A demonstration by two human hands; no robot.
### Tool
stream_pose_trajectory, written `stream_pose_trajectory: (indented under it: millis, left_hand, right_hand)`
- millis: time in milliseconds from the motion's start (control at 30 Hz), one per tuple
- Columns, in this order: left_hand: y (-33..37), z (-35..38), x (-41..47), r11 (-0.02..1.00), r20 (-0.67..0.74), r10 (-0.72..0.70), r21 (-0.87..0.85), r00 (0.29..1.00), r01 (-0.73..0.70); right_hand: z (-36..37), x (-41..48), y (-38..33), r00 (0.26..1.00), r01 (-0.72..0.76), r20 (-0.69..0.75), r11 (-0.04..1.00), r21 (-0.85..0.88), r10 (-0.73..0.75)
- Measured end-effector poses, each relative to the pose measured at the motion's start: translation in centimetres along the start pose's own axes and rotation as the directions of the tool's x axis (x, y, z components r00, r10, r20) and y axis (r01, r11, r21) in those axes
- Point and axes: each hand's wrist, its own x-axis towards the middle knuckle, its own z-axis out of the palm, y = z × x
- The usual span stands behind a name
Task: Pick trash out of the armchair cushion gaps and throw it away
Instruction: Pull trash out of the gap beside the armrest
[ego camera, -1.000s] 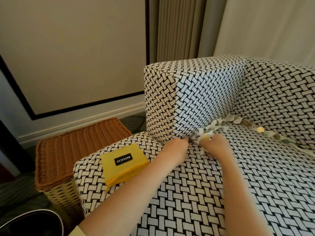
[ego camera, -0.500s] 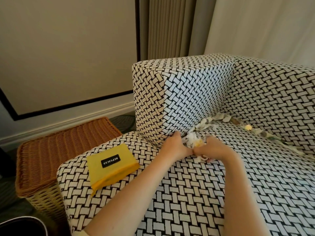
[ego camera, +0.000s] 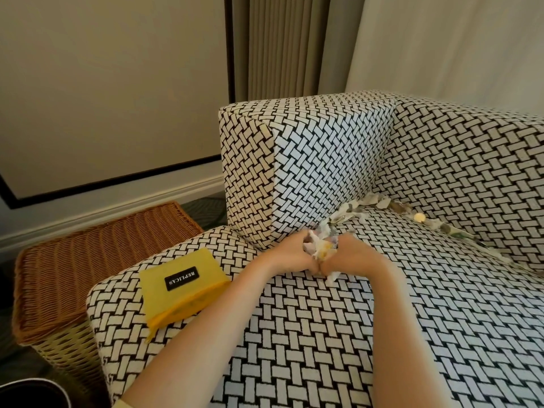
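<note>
The armchair (ego camera: 338, 334) is covered in black-and-white woven-pattern fabric. My left hand (ego camera: 291, 256) and my right hand (ego camera: 351, 256) are pressed together on the seat cushion, both gripping one crumpled wad of white and yellow paper scraps (ego camera: 321, 250). More trash (ego camera: 391, 209), torn paper bits and round coin-like pieces, lines the gap between the seat and the armrest and runs along the backrest gap to the right.
A yellow pouch (ego camera: 179, 285) with a black label lies on the seat's front left corner. A wicker basket (ego camera: 88, 260) with a closed lid stands left of the chair. A dark round bin rim (ego camera: 26, 391) shows at bottom left. Curtains hang behind.
Both hands have pulled back from the armrest gap onto the seat and closed together around the gathered scraps.
</note>
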Motion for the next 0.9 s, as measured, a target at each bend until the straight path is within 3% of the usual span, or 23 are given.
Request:
stream_pose_trajectory:
  millis: [100,167,233,300,400,500,567,667,767,900]
  left_hand:
    - [-0.1,0.3,0.1,0.997,-0.012,0.037,0.066,0.999,-0.036]
    - [0.0,0.5,0.2,0.99,-0.046,0.06,0.134,0.997,-0.053]
    - [0.1,0.8,0.3,0.974,-0.063,0.106,0.209,0.992,-0.091]
    - [-0.1,0.9,0.4,0.973,-0.072,0.12,0.208,0.99,-0.102]
    - [-0.2,0.6,1.2,0.986,-0.074,0.029,0.165,0.997,-0.017]
    - [0.3,1.0,1.7,0.992,-0.028,0.045,0.122,0.999,-0.042]
    - [0.6,1.1,2.0,0.997,-0.036,0.057,0.055,0.998,-0.055]
    - [0.3,0.8,2.4,0.997,-0.082,0.057,-0.051,0.995,-0.061]
    - [-0.1,0.8,2.3,0.982,-0.165,0.09,-0.151,0.982,-0.115]
    - [-0.5,1.3,2.4,0.946,-0.267,0.101,-0.272,0.958,-0.175]
  right_hand:
    - [0.5,0.8,0.7,0.979,0.048,-0.195,0.995,-0.084,-0.063]
    - [0.7,1.2,1.2,0.946,0.0,-0.315,0.972,-0.233,-0.075]
    - [0.8,1.5,1.7,0.909,-0.011,-0.405,0.964,-0.264,-0.101]
    - [1.2,1.8,2.1,0.91,0.015,-0.406,0.985,-0.172,-0.085]
    - [1.9,2.6,2.7,0.93,0.046,-0.365,0.999,0.012,-0.038]
    - [2.3,2.6,2.8,0.893,0.166,-0.442,0.974,0.154,-0.082]
    - [2.4,2.6,2.6,0.864,0.196,-0.494,0.969,0.151,-0.097]
    - [2.4,3.0,2.4,0.885,0.147,-0.464,0.97,0.193,-0.042]
    - [2.6,3.8,2.3,0.913,0.067,-0.406,0.996,0.058,-0.038]
    - [2.8,3.2,1.7,0.876,0.13,-0.475,0.989,0.075,-0.079]
